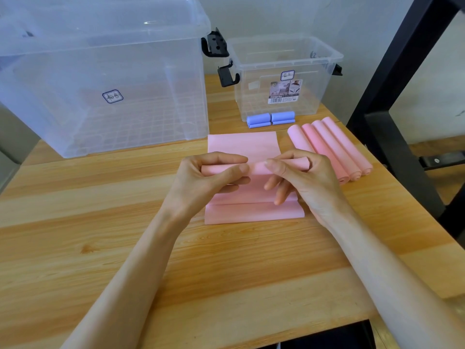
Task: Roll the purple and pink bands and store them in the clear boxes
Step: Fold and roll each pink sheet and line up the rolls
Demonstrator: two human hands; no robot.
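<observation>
Fingers of the left hand [206,172] and right hand [299,172] pinch a half-rolled pink band [256,168] just above the wooden table [100,222], keeping the roll tight; four finished pink rolls [334,149] wait beside it.

Head-worn view looks forward and down, close over the table [105,248].

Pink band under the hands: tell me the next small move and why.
Probably keep rolling the pink band away from the body. Both the left hand and the right hand pinch a started roll, while flat band lies unrolled beyond it. Four finished pink rolls lie to the right, so this one likely joins them once wound.
</observation>
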